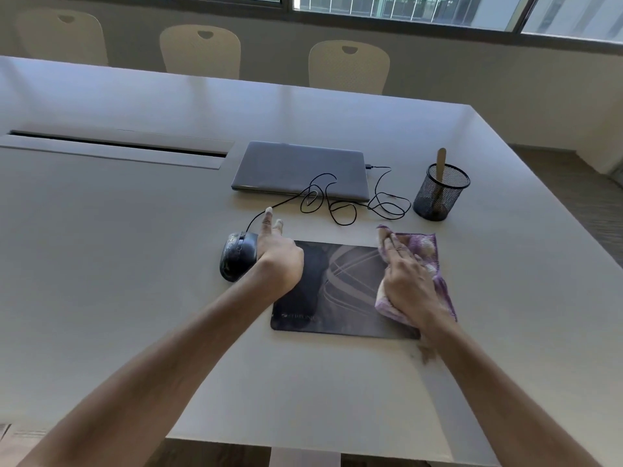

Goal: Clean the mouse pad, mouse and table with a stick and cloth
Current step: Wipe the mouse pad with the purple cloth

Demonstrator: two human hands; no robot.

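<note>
A closed grey laptop (pixel 298 170) lies flat toward the far side, lid down. A thin black cable (pixel 350 200) is plugged into its right edge and loops loosely in front of it. To the right stands a black mesh pen cup (pixel 440 193), upright. A long recessed slot (pixel 114 146) runs across the surface at the left. Three pale chairs (pixel 349 67) line the far edge, beneath windows (pixel 404 10) showing what may be a neighbouring building.

I see: black mouse (pixel 236 259) | dark mouse pad (pixel 332 291), pale swirl lines | purple-and-cream cloth (pixel 421 261) | black mesh cup (pixel 438 192)
</note>
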